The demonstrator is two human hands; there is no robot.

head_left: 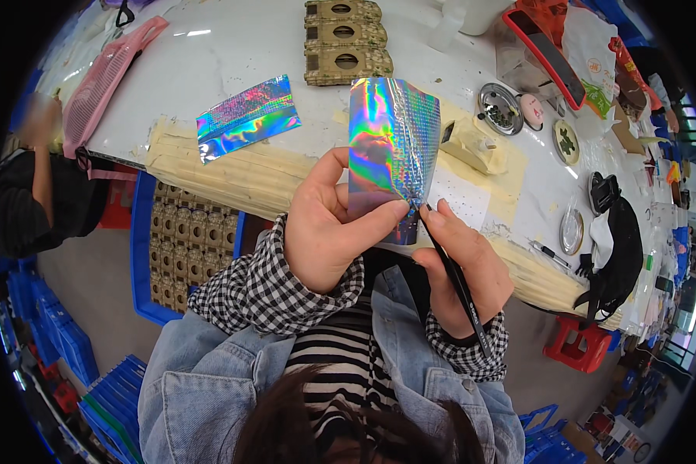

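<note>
My left hand [325, 220] is closed around the lower left of a shiny holographic sticker sheet [375, 127], its thumb pressed on the front near the bottom. Between the fingers of my right hand [472, 267] is a pair of slim black tweezers [458, 282]. The tips touch or nearly touch the sheet beside my left thumb; whether they grip a piece of it is too small to tell. A second holographic sheet [249, 116] lies on the white table to the left. Several camouflage-patterned casings [346, 58] with round openings stand in a row beyond my hands.
Left below the table edge, a blue crate [143, 263] holds several camouflage casings. A taped block [472, 147], round metal dish [499, 108], small lidded dish [566, 141] and red-framed phone [545, 58] lie to the right. A pink basket [108, 81] sits far left, near another person's arm.
</note>
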